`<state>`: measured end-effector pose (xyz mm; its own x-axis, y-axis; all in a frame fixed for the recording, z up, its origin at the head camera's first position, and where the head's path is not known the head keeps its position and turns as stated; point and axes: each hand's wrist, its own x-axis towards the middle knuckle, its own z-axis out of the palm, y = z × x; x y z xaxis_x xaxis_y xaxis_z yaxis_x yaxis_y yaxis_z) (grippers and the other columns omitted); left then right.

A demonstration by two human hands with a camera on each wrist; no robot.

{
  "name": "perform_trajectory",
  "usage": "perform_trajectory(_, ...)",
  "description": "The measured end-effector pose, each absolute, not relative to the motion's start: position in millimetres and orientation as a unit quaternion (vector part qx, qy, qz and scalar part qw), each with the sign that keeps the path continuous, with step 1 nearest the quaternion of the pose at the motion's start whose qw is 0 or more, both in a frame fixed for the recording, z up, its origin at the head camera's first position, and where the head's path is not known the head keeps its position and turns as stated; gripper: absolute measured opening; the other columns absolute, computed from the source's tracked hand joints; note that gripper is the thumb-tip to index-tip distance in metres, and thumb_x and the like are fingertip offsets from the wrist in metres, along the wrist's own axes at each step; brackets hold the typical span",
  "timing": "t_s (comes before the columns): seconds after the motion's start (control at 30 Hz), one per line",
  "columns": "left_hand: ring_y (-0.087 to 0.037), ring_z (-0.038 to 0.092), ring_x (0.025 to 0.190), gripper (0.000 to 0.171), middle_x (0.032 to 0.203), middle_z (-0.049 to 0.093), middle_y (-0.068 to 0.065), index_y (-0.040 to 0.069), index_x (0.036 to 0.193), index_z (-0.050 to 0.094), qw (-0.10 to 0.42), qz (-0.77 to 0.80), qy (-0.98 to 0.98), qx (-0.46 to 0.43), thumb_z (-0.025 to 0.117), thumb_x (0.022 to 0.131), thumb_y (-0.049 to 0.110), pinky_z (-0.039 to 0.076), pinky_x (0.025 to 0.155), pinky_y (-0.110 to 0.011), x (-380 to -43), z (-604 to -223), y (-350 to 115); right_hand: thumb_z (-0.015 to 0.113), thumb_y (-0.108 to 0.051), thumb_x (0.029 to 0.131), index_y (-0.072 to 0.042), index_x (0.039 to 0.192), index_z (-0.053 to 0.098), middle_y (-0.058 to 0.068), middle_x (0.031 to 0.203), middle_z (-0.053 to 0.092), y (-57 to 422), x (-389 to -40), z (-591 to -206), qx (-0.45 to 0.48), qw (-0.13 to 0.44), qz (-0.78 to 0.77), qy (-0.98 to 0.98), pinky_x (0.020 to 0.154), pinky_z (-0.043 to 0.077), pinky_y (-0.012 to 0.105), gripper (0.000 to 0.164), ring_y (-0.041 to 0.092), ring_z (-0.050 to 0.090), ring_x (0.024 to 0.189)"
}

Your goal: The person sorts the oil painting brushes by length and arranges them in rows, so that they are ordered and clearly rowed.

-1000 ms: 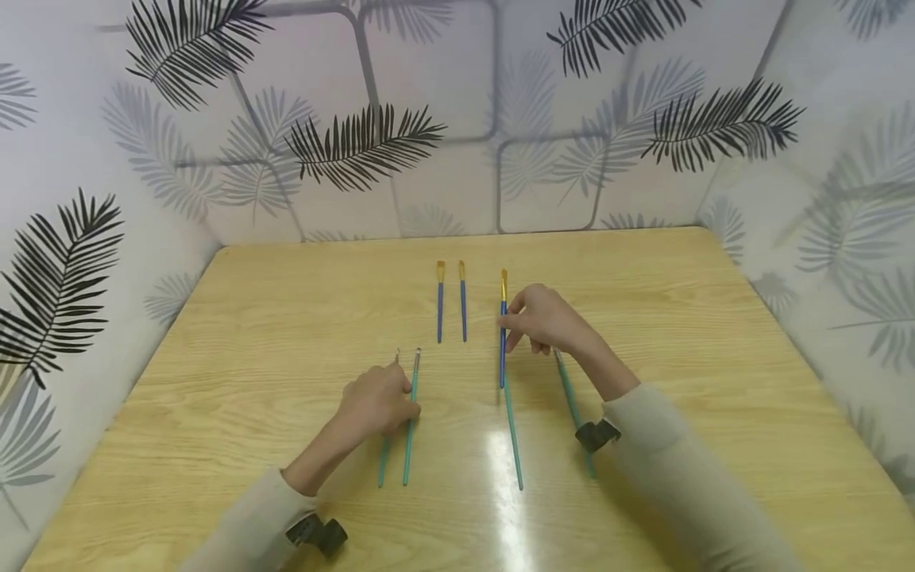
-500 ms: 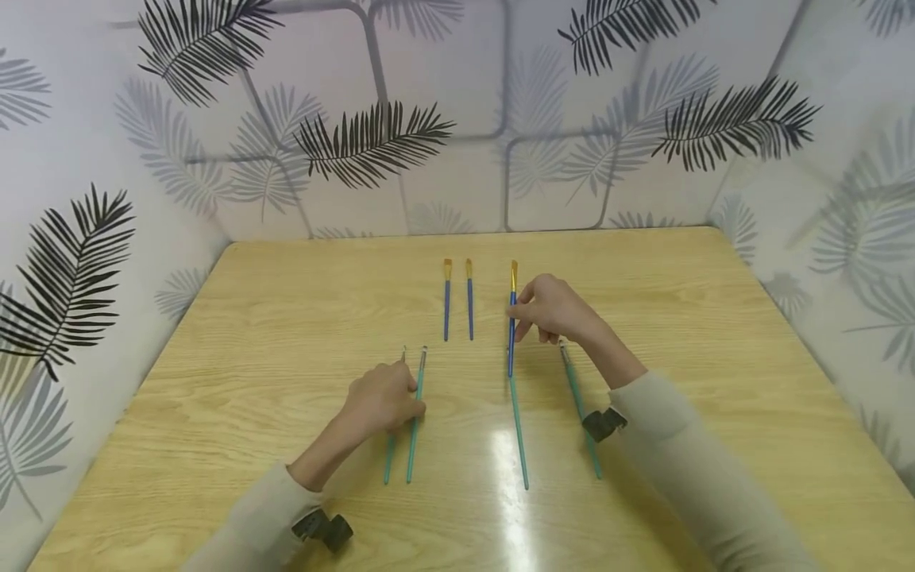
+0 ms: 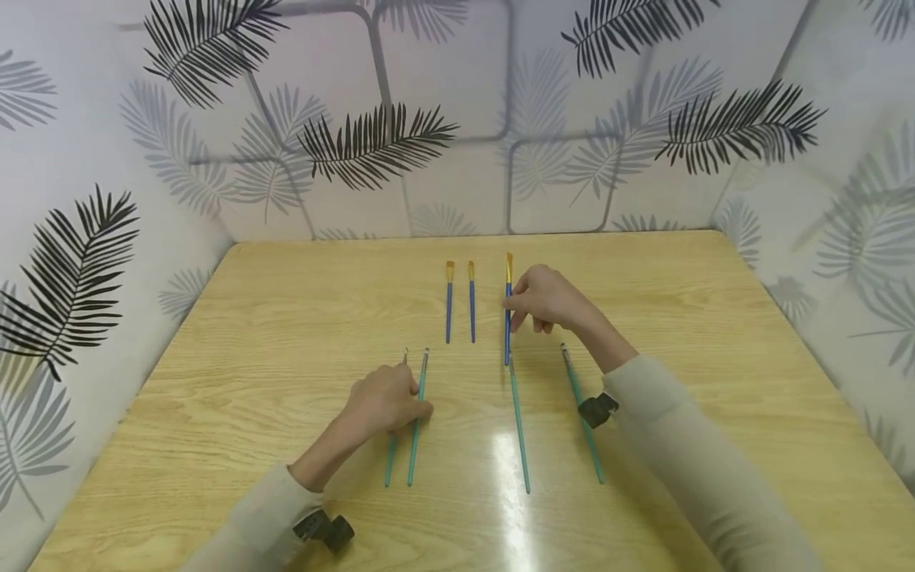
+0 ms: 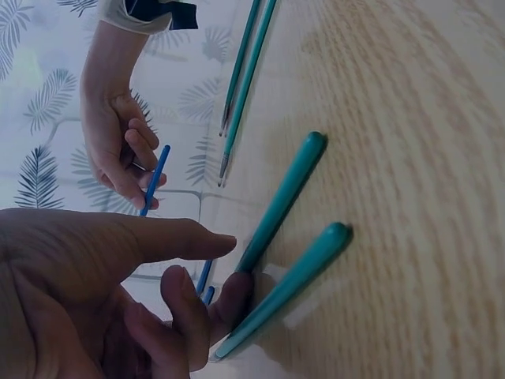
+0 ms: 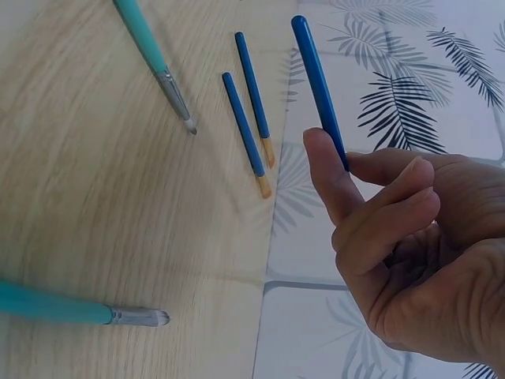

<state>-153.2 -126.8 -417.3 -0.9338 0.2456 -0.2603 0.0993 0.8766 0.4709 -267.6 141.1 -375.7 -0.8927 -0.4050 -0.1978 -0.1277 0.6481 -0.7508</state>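
My right hand (image 3: 546,300) pinches a blue-handled paintbrush (image 3: 508,278) between thumb and fingertips, bristles pointing away, over the far right-centre of the table. In the right wrist view the blue handle (image 5: 316,79) rises above those fingertips. My left hand (image 3: 382,400) rests low over two teal-handled paintbrushes at the left centre. The left wrist view shows its thumb stretched out and its other fingers bent, an index fingertip (image 4: 230,298) right at one teal handle (image 4: 284,197). The second teal handle (image 4: 296,276) lies beside it. The hand hides the middles of both brushes in the head view.
Two more blue paintbrushes (image 3: 449,310) lie parallel at the far centre of the wooden table (image 3: 286,294). Another teal paintbrush (image 3: 519,429) lies below the held one, and a further teal brush (image 3: 589,437) lies partly under the right forearm. A leaf-patterned wall (image 3: 457,183) borders the table.
My right hand has carried the blue paintbrush farther away, so its handle end now sits around the tip of the teal brush below it. My left hand has hardly moved.
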Motion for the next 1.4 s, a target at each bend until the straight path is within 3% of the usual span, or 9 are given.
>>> perform_trajectory(0.27, -0.004, 0.032, 0.033, 0.052, 0.037, 0.038, 0.008, 0.017, 0.046, 0.038, 0.155, 0.233, 0.956, 0.087, 0.071, 0.086, 0.02, 0.02, 0.036, -0.017, -153.3, -409.4, -124.0, 0.06, -0.023, 0.099, -0.002, 0.088, 0.074, 0.019, 0.084, 0.076, 140.4, -280.2, -376.8, -0.15, 0.177, -0.394, 0.889, 0.04, 0.04, 0.023, 0.027, 0.009, 0.044, 0.036)
perform_trajectory(0.53, -0.01, 0.052, 0.039, 0.048, 0.042, 0.043, 0.008, 0.018, 0.055, 0.04, 0.152, 0.226, 0.961, 0.054, 0.071, 0.089, 0.026, 0.02, 0.039, -0.018, -151.2, -400.5, -122.7, 0.06, -0.021, 0.099, -0.002, 0.088, 0.074, 0.017, 0.082, 0.076, 136.6, -288.1, -382.0, -0.148, 0.157, -0.398, 0.892, 0.042, 0.046, 0.028, 0.026, 0.009, 0.044, 0.036)
perform_trajectory(0.73, -0.012, 0.056, 0.04, 0.024, 0.052, 0.058, 0.003, 0.003, 0.097, 0.074, 0.153, 0.248, 0.954, 0.068, 0.07, 0.089, 0.026, 0.022, 0.039, -0.018, -147.8, -398.9, -120.9, 0.06, -0.021, 0.099, -0.001, 0.093, 0.073, 0.015, 0.082, 0.076, 134.6, -292.8, -391.0, -0.141, 0.163, -0.392, 0.894, 0.043, 0.047, 0.027, 0.025, 0.009, 0.046, 0.038)
perform_trajectory(0.9, -0.011, 0.052, 0.037, 0.043, 0.067, 0.072, -0.002, -0.005, 0.122, 0.066, 0.153, 0.287, 0.941, 0.094, 0.068, 0.09, 0.025, 0.026, 0.037, -0.017, -147.3, -395.2, -112.7, 0.06, -0.019, 0.097, 0.0, 0.098, 0.073, 0.017, 0.082, 0.076, 134.7, -295.6, -393.1, -0.135, 0.155, -0.391, 0.897, 0.042, 0.046, 0.025, 0.024, 0.009, 0.048, 0.037)
perform_trajectory(1.1, -0.023, 0.063, 0.044, 0.049, 0.077, 0.075, -0.004, -0.006, 0.127, 0.06, 0.171, 0.32, 0.927, 0.098, 0.068, 0.091, 0.026, 0.031, 0.038, -0.019, -147.8, -393.2, -102.7, 0.057, -0.017, 0.096, 0.002, 0.097, 0.071, 0.018, 0.084, 0.076, 135.4, -299.5, -398.5, -0.131, 0.155, -0.392, 0.897, 0.041, 0.046, 0.023, 0.024, 0.007, 0.047, 0.036)
perform_trajectory(1.2, -0.026, 0.066, 0.047, 0.048, 0.078, 0.076, -0.004, -0.004, 0.128, 0.059, 0.169, 0.326, 0.924, 0.105, 0.067, 0.092, 0.026, 0.057, 0.074, -0.031, -147.8, -394.7, -100.1, 0.058, -0.018, 0.096, 0.002, 0.094, 0.071, 0.019, 0.085, 0.076, 135.8, -300.9, -401.0, -0.127, 0.156, -0.394, 0.897, 0.042, 0.046, 0.023, 0.024, 0.007, 0.047, 0.037)
perform_trajectory(1.3, -0.025, 0.066, 0.048, 0.046, 0.082, 0.076, -0.002, -0.001, 0.128, 0.059, 0.161, 0.335, 0.921, 0.113, 0.068, 0.093, 0.027, 0.028, 0.12, -0.051, -148.2, -397.0, -98.7, 0.059, -0.019, 0.096, 0.0, 0.091, 0.072, 0.018, 0.084, 0.076, 135.7, -301.6, -401.9, -0.122, 0.152, -0.395, 0.898, 0.042, 0.046, 0.023, 0.024, 0.008, 0.047, 0.037)
perform_trajectory(1.33, -0.024, 0.066, 0.048, 0.046, 0.081, 0.075, -0.002, -0.001, 0.128, 0.059, 0.157, 0.339, 0.92, 0.116, 0.068, 0.093, 0.027, 0.012, 0.124, -0.055, -148.3, -397.4, -98.2, 0.059, -0.019, 0.096, -0.001, 0.09, 0.072, 0.017, 0.084, 0.076, 135.6, -301.9, -402.1, -0.12, 0.151, -0.396, 0.898, 0.043, 0.046, 0.023, 0.023, 0.008, 0.047, 0.037)
perform_trajectory(1.4, -0.023, 0.066, 0.049, 0.046, 0.082, 0.074, 0.0, 0.002, 0.128, 0.058, 0.155, 0.349, 0.917, 0.114, 0.07, 0.092, 0.028, 0.011, 0.124, -0.055, -148.4, -399.0, -97.3, 0.059, -0.019, 0.096, -0.001, 0.092, 0.072, 0.016, 0.084, 0.076, 135.8, -302.3, -402.8, -0.119, 0.149, -0.398, 0.897, 0.043, 0.046, 0.023, 0.023, 0.007, 0.047, 0.038)
